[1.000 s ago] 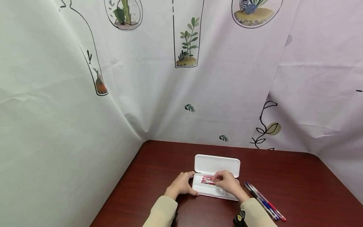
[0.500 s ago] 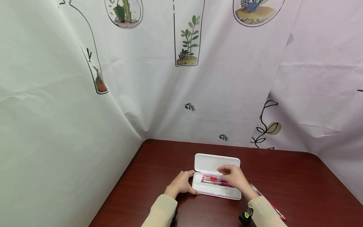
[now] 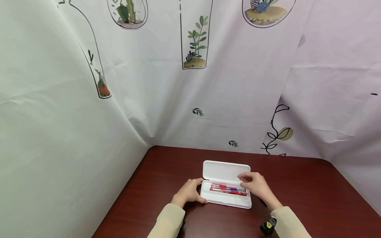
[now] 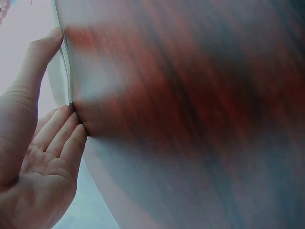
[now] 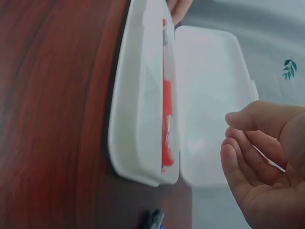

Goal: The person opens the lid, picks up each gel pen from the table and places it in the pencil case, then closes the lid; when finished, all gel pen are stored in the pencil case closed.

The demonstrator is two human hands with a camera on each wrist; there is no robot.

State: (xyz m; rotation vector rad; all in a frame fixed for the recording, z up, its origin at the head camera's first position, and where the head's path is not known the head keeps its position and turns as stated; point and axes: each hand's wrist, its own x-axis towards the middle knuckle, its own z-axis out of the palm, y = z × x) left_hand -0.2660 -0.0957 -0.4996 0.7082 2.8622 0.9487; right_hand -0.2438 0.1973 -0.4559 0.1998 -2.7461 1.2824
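A white pencil case (image 3: 225, 202) lies open on the table, its lid (image 3: 226, 171) tilted back. Inside, along the back, lie several pens (image 3: 228, 189) with red and purple parts; the right wrist view also shows a red pen (image 5: 167, 102) there. My left hand (image 3: 188, 191) holds the case's left end, thumb at the front and fingers at the back; the thumb (image 4: 45, 47) touches the rim. Above the case's right end hovers my right hand (image 3: 255, 184), its fingers loosely bent, with nothing visible between them.
A dark pen end (image 5: 155, 219) shows beyond the case in the right wrist view; in the head view my right forearm covers that spot. The dark red table (image 3: 166, 165) meets a printed cloth wall (image 3: 166, 99) at the back and left.
My right hand has left the pens in the case and shifted right, fingers apart from them. The pens now show along their length. My left hand keeps its place.
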